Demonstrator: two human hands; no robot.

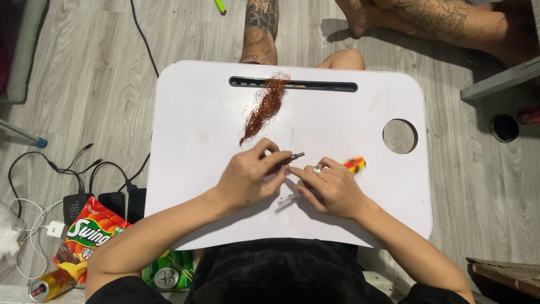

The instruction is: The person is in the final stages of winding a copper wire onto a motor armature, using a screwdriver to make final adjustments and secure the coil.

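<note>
- The fingers [270, 155] of the left hand [244, 180] are pinched on a small dark metal tool [293, 156], whose tip pokes out toward the right; the fingers of the right hand [332, 191] are pressed together at a thin pale piece [288, 200] lying on the worktop just below them. Whether that piece is truly gripped cannot be told.
- The white worktop [197, 124], a lap tray, is carried over the legs; a shift of the knees is judged enough for it to be tilted and the loose things slid off.
- The tangle of copper wire [263, 110] lies well above the hands, partly over the dark slot [326, 86]; strands could be snagged by a sleeve or dragged into the slot.
- The round hole [400, 136] at the right is open; a small part could be dropped through it to the floor.
- The red and yellow object [355, 164] is half hidden behind the right hand and could be knocked away.
- The tool, held so lightly, could slip and a fingertip be pricked.
</note>
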